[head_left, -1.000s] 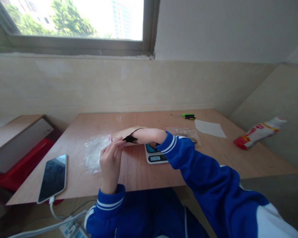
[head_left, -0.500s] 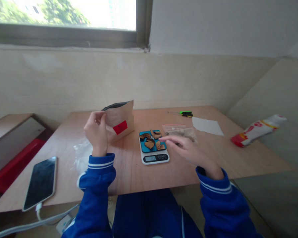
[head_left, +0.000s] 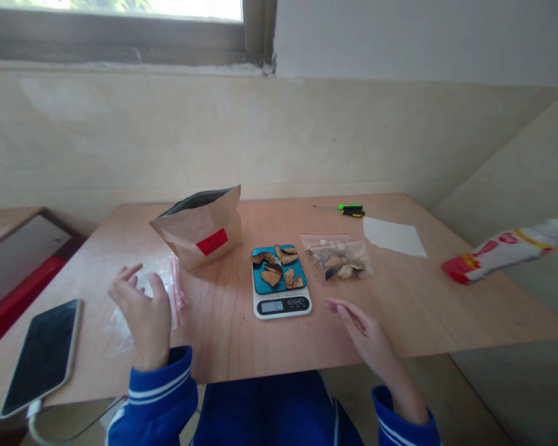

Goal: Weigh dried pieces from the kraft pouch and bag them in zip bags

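My left hand [head_left: 142, 310] hovers with fingers apart over an empty clear zip bag [head_left: 165, 288] on the wooden table [head_left: 400, 310]; it holds nothing. My right hand [head_left: 365, 331] is open, fingers stretched, just above the table to the right of a small kitchen scale [head_left: 280, 303]. The scale's blue platform carries several brown dried pieces [head_left: 276, 266]. A brown paper pouch [head_left: 199, 229] with a red label stands open behind the clear bag. A filled clear zip bag [head_left: 339, 257] lies right of the scale.
A phone [head_left: 41, 356] on a cable lies at the table's left front edge. At the back right are a green-handled screwdriver [head_left: 351, 210] and a white paper sheet [head_left: 393, 237]. A red and white bottle [head_left: 506, 248] rests off the right edge. A wall runs behind.
My right hand came out of the paper pouch and drew back toward me. My left hand let go of the pouch, which now stands on the table, and dropped to the clear bag.
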`<state>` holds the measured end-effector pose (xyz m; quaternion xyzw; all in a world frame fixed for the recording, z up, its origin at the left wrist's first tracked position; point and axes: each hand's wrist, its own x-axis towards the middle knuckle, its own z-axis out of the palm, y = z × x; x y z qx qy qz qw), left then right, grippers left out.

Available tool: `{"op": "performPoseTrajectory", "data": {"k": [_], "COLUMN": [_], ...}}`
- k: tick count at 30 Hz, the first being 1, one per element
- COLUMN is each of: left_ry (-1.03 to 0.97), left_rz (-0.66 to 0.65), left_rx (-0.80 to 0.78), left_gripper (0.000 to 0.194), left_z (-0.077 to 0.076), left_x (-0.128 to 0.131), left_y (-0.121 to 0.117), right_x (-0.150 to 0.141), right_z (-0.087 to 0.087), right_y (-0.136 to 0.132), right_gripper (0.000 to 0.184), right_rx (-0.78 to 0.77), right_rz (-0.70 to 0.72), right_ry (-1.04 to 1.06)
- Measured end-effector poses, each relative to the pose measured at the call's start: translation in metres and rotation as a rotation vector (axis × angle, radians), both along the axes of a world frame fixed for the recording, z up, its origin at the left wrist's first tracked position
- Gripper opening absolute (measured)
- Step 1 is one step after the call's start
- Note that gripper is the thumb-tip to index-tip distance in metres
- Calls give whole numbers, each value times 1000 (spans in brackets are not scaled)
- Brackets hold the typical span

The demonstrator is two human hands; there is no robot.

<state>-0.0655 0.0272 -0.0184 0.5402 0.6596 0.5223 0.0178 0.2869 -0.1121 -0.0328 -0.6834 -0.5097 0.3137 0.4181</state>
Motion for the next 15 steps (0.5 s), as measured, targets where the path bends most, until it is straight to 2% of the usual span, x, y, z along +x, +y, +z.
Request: {"op": "performPoseTrajectory", "data": {"k": [2,4,6,7,9,11,13,14,15], "left_ry": [132,181,189,172,126,89,66,21,7], "left_rz": [-7,-68,-118,-122,-71,38,151,187,130], "left_rx": [-150,-309,-315,-309,-307,-304,-180,-58,29], "left_gripper": [31,31,29,27,25,29,34,34,34], "left_z": [-27,-49,-61,-62,-55,-40,-22,-15,-9], "left_x": [-13,-23,-28,-30,-28,-22,-12,-4,4], "left_y": [-10,-15,-15,-14,-14,-18,-27,-33,-41], "right_x": [3,3,1,-1,-5,-9,-17,-22,-28], "right_z": [-2,-2,-3,-3,-2,1,6,10,14], "right_y": [1,2,2,1,1,1,1,1,2], "right_gripper": [46,46,46,45,45,44,42,41,39], "right_rx": [15,18,11,6,-6,-14,-16,-16,-11], "right_rz": [-23,-23,-11,-5,2,16,40,62,89], "right_ry": [-6,-9,-5,1,10,19,33,51,77]}}
